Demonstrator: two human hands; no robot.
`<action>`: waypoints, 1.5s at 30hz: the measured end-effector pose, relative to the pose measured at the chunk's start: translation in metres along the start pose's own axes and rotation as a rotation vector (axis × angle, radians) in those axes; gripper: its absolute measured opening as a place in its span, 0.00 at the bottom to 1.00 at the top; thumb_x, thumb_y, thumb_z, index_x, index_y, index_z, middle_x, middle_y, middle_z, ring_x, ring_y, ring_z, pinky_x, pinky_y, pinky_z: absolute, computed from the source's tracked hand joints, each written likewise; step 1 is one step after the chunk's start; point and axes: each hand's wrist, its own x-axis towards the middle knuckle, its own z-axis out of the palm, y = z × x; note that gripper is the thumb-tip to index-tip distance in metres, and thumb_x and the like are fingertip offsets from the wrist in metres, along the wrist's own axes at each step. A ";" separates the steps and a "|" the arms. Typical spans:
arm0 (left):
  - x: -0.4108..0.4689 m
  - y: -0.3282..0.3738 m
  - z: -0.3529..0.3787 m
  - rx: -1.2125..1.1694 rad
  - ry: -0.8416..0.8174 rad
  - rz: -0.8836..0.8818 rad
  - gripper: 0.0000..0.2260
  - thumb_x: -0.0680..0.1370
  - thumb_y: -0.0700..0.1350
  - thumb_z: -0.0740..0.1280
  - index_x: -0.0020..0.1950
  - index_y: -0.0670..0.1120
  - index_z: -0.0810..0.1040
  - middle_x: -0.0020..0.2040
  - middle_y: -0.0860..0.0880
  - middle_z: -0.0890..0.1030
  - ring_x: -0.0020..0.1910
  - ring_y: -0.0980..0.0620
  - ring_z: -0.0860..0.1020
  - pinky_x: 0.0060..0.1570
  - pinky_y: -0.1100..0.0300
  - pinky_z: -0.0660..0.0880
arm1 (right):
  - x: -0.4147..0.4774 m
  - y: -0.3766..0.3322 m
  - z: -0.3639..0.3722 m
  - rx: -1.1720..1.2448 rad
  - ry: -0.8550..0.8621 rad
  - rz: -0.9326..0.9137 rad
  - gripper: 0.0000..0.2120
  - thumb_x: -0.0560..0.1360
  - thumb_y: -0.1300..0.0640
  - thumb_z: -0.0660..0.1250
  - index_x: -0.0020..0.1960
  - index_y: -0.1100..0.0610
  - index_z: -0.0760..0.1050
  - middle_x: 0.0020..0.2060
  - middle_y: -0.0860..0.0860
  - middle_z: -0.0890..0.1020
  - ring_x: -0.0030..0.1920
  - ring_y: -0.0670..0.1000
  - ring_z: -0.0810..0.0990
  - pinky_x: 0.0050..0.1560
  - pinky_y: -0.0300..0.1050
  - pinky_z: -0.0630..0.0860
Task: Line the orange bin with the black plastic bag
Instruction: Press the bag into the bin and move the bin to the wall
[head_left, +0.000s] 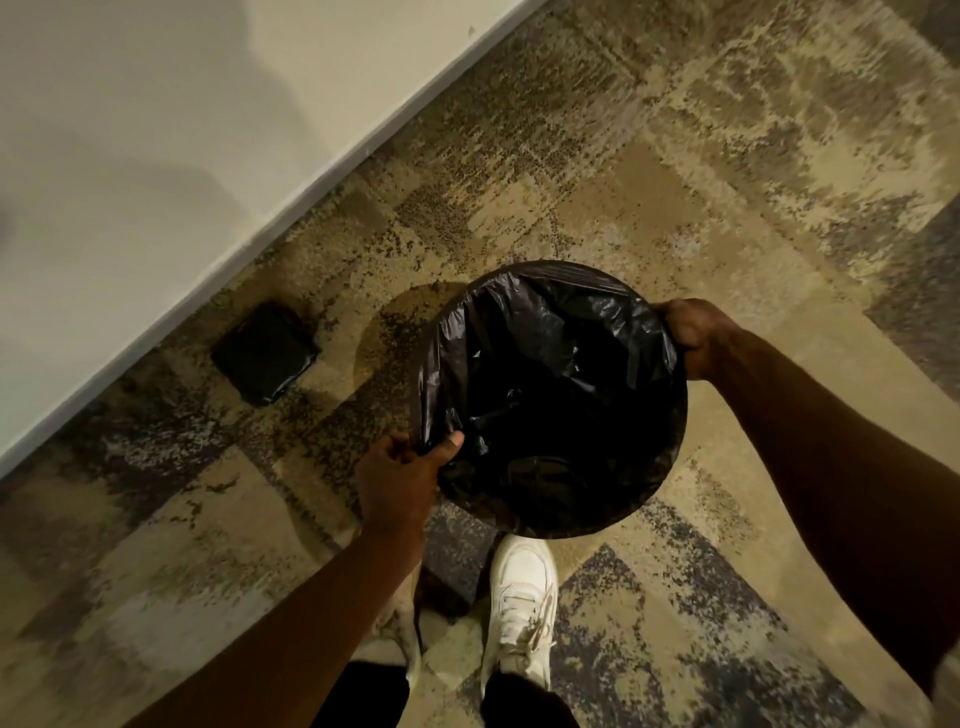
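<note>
On the patterned carpet (675, 182) near a white wall (156, 130), the black plastic bag (550, 395) hangs inside the bin, its mouth folded over the whole rim, hiding any orange. The left hand (400, 478) and right hand (691, 332) each pinch the bag's edge at opposite sides, probably tensioning it. A folded black packet (265, 353) lies beside the wall.

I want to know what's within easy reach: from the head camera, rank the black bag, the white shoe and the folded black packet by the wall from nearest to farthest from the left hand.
1. black bag: gripped at its rim by the left hand.
2. white shoe: just below-right, on the carpet.
3. folded black packet: up-left, beside the wall.
</note>
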 end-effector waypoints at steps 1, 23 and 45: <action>0.001 -0.001 -0.001 0.005 -0.007 0.005 0.22 0.65 0.52 0.86 0.46 0.38 0.83 0.43 0.40 0.88 0.43 0.37 0.89 0.43 0.34 0.85 | 0.003 0.000 -0.001 -0.024 -0.005 0.009 0.16 0.75 0.63 0.66 0.58 0.70 0.84 0.64 0.66 0.83 0.59 0.68 0.85 0.64 0.69 0.79; 0.003 -0.001 -0.002 -0.154 -0.085 -0.030 0.16 0.70 0.43 0.84 0.46 0.39 0.79 0.47 0.35 0.88 0.47 0.34 0.88 0.48 0.33 0.85 | -0.088 -0.009 0.035 0.024 0.400 -0.455 0.13 0.81 0.51 0.72 0.46 0.60 0.85 0.38 0.53 0.85 0.37 0.50 0.82 0.35 0.41 0.77; 0.005 0.016 -0.014 -0.092 -0.264 0.039 0.09 0.73 0.49 0.81 0.45 0.48 0.84 0.36 0.56 0.89 0.37 0.53 0.88 0.35 0.58 0.83 | -0.102 0.026 0.018 0.622 0.077 -0.195 0.19 0.77 0.37 0.73 0.48 0.54 0.83 0.43 0.49 0.83 0.46 0.50 0.83 0.58 0.48 0.81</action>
